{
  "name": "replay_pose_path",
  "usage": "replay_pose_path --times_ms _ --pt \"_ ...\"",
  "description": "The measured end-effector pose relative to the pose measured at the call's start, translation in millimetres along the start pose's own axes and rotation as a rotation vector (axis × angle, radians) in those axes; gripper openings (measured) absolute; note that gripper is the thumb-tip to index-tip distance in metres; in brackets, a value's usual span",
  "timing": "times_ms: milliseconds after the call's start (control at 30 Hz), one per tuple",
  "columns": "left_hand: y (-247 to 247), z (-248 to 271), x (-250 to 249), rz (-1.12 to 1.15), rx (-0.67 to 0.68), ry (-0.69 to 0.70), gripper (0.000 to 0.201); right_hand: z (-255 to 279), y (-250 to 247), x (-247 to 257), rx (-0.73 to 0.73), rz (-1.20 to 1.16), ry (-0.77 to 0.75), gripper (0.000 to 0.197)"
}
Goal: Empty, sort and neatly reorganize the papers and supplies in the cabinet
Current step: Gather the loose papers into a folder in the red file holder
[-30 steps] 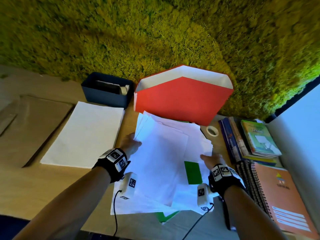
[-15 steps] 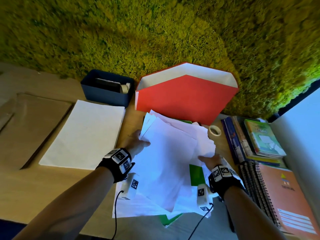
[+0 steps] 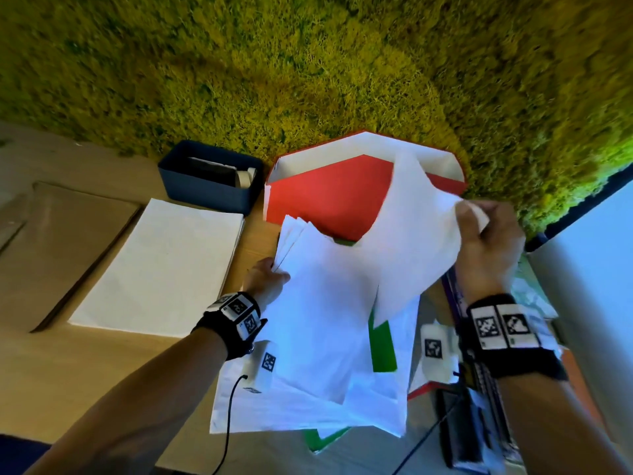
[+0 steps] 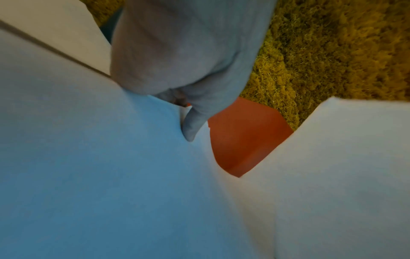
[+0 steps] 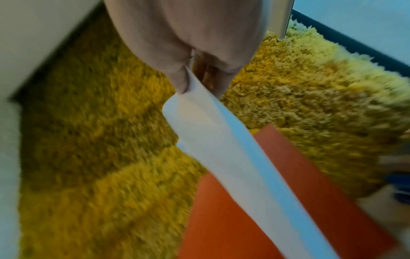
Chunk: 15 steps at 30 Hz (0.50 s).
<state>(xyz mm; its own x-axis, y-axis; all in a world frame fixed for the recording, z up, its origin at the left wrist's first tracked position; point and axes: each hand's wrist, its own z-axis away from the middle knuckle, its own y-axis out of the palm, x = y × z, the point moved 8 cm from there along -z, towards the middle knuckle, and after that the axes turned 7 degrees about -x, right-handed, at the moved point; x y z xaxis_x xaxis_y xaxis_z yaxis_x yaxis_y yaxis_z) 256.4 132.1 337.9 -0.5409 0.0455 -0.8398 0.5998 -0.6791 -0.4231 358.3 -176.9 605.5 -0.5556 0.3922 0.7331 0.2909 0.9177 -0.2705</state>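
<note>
Navy bin (image 3: pixel 209 181) holds tape; right hand (image 3: pixel 486 241) pinches sheet (image 3: pixel 411 241); left hand (image 3: pixel 267 279) grips stack (image 3: pixel 322 303).

Bright daylight, bluish cast; blurred wrist views.

An office: moss wall (image 3: pixel 308 80), wooden desk (image 3: pixel 51 371), paper stack (image 3: pixel 161 269), notebooks (image 3: pixel 479 423).

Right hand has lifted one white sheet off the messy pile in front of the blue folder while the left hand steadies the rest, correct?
Nearly. The folder standing behind the pile is red, not blue, as the head view shows; the blue thing is the small bin beside it. The rest holds: the right hand pinches a lifted white sheet, and the left hand holds the pile's edge.
</note>
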Motion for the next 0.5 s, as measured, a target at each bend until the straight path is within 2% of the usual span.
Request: replay_pose_path --times_ms 100,167,233,333,400,500 --pt "-2.1 5.1 -6.1 -0.019 -0.021 0.047 0.014 -16.7 -2.1 31.2 -0.032 -0.216 -0.051 0.012" --pt "-0.3 3.0 -3.5 -0.015 -0.007 0.057 0.03 -22.2 1.7 38.6 -0.05 -0.212 -0.089 0.012" --pt "-0.2 2.7 -4.1 0.012 0.017 0.05 0.037 -23.0 10.3 31.1 -0.045 -0.157 -0.065 0.012" --pt "-1.3 0.0 -1.3 0.032 0.015 0.031 0.037 -19.0 14.5 19.7 -0.09 -0.134 0.02 0.007" --pt "-2.5 -0.9 2.2 0.068 0.02 0.007 0.03 -19.7 9.0 29.6 -0.115 -0.13 -0.001 0.004" --pt "-6.9 -2.2 9.0 0.148 0.028 -0.037 0.045 -29.1 1.8 59.4 -0.104 -0.197 -0.056 0.003"
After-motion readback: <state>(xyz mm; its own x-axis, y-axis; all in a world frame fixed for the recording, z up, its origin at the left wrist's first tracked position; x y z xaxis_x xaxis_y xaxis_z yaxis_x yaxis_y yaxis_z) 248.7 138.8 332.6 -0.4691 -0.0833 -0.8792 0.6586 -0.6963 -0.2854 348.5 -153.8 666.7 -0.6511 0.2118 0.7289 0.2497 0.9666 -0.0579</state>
